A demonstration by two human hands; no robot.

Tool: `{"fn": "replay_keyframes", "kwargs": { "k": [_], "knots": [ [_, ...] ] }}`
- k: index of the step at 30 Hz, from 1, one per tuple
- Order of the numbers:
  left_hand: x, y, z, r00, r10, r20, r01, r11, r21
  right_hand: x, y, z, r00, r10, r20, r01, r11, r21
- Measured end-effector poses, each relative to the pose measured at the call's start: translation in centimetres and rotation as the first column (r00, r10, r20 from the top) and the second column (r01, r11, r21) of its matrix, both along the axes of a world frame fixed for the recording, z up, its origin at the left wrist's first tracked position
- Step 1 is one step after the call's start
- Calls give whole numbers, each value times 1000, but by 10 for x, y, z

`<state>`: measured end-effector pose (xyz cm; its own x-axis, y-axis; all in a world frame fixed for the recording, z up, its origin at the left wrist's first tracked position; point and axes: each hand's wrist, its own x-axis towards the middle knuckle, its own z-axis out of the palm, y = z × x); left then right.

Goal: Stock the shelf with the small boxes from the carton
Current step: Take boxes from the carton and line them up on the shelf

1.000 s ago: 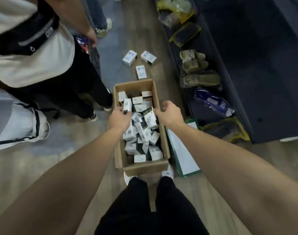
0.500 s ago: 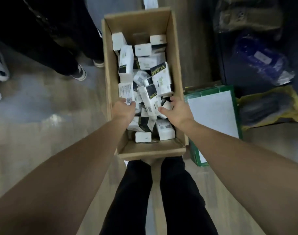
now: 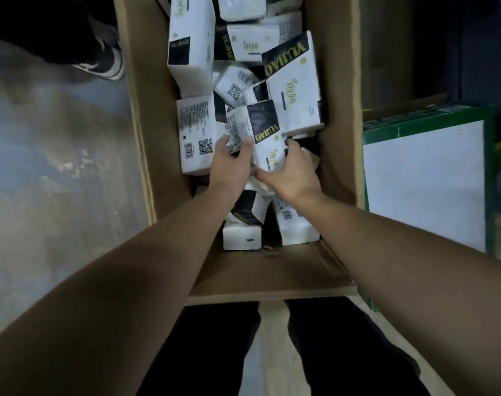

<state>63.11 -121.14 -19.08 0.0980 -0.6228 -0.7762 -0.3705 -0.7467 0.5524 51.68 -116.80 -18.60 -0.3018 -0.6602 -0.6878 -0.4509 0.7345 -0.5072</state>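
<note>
Fingers (image 3: 245,142) now deeper in the carton (image 3: 146,138) — both hands gripping one small box (image 3: 265,132).

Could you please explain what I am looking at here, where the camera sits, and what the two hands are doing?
No machine here: a person wears one camera on the head, looking down past their arms. Both hands reach into a cardboard carton on the floor, full of jumbled small white-and-black boxes. The left hand and the right hand close on either side of one box marked YUJIAO, the grip seemingly just forming. Beside the carton lies a green-edged white box. Another person's shoe shows top left.
</note>
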Motion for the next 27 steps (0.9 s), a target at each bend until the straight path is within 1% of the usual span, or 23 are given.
{"fn": "replay_keyframes", "kwargs": {
  "k": [2,5,7,9,11,14,17,19,21,23,25,27],
  "knots": [
    [-2,1,-6,995,50,-84,-48,998,27,4,-2,-7,1000,-7,22,7,1000,-1],
    [-6,5,7,971,145,-191,-124,986,115,8,0,0,1000,-18,26,19,999,-37],
    [-7,4,26,951,205,-232,-167,971,171,7,1,18,1000,-11,18,12,998,-54],
    [-7,-3,55,933,221,-283,-166,964,208,5,-1,45,1000,13,-8,-14,997,-79],
    [-10,-13,96,911,216,-352,-143,964,224,2,-5,83,995,63,-83,-74,988,-133],
    [-20,-31,172,862,228,-453,-145,967,211,-5,-16,155,957,124,-261,-188,953,-236],
    [-32,-46,253,839,213,-500,-167,977,136,-16,-28,237,896,165,-413,-300,910,-287],
    [-40,-55,308,828,207,-521,-180,978,101,-26,-35,291,866,147,-478,-341,873,-349],
    [-47,-63,361,811,184,-556,-169,982,80,-36,-40,342,864,103,-493,-339,842,-419],
    [-52,-68,408,798,139,-586,-146,989,36,-47,-42,392,880,66,-471,-320,813,-486],
    [-53,-69,453,787,110,-608,-142,990,-4,-60,-41,438,890,60,-452,-329,770,-546],
    [-54,-67,493,751,90,-654,-133,991,-18,-76,-36,481,897,62,-439,-334,745,-577]
  ]
}}
